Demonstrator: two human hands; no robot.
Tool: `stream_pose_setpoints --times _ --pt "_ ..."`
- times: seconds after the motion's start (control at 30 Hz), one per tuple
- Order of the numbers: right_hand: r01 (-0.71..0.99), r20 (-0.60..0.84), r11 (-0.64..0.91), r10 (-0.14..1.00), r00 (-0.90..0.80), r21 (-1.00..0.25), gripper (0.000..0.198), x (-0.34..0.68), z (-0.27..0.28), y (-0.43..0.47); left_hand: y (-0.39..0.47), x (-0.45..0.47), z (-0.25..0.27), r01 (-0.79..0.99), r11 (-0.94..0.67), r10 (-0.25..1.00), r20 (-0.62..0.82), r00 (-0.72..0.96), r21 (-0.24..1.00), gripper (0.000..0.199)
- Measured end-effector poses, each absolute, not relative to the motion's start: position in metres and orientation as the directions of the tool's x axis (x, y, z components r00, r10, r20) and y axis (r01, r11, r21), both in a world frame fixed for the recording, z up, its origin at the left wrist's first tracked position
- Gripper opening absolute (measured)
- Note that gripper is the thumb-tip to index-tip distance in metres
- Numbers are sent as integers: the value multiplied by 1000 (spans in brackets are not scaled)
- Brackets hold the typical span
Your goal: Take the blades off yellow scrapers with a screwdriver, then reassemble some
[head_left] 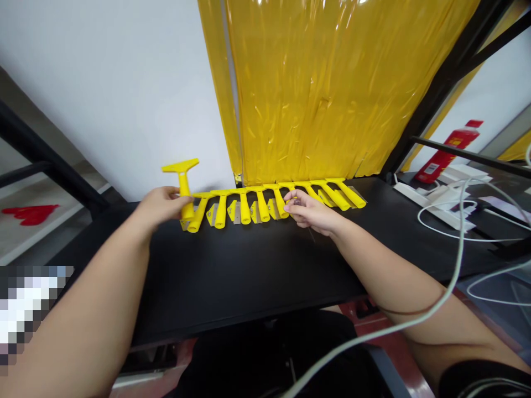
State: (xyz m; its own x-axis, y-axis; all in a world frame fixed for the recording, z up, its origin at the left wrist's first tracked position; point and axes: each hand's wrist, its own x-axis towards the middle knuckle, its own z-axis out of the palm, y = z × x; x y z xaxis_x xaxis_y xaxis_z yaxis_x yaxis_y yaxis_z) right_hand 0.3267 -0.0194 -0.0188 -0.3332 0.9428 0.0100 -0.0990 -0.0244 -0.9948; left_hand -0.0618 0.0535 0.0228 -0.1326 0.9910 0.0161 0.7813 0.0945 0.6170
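Observation:
My left hand (160,207) is closed around the handle of a yellow T-shaped scraper (182,179), held up at the left end of a row. Along the back of the black table stand or lean several like yellow scrapers (221,210), handles toward me, with metal plates beside some handles. Over the middle of that row is my right hand (309,213), its fingers pinched together. A thin, faint piece shows below those fingers, too blurred to name. Part of the row is hidden behind the right hand.
The black table (232,271) meets a white panel (136,99) and a yellow plastic curtain (332,99). At right stand a red bottle (448,152) and white power strips (431,204). A pale cable (398,326) crosses in front of my right arm. Black frame posts flank both sides.

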Motion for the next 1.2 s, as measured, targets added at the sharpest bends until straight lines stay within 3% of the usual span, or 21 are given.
stream_pose_setpoints --times 0.13,0.27,0.8,1.07,1.2 --pt "-103 -28 -63 951 -309 -993 36 330 -19 -18 65 -112 19 806 236 972 -123 -202 543 37" --pt "-171 -67 -119 958 -280 -978 38 333 -19 -16 74 -135 9 826 294 956 -168 -242 482 32" --pt "-161 -96 -134 970 -224 -978 31 339 -18 -13 84 -126 -9 839 249 965 -196 -174 484 50" --pt "-166 21 -6 987 -161 -986 23 350 -20 -5 78 -121 -6 840 268 961 -191 -200 471 51" --pt "-158 46 38 998 -47 -987 36 367 -21 5 80 -124 -10 845 207 978 -116 -172 494 57"
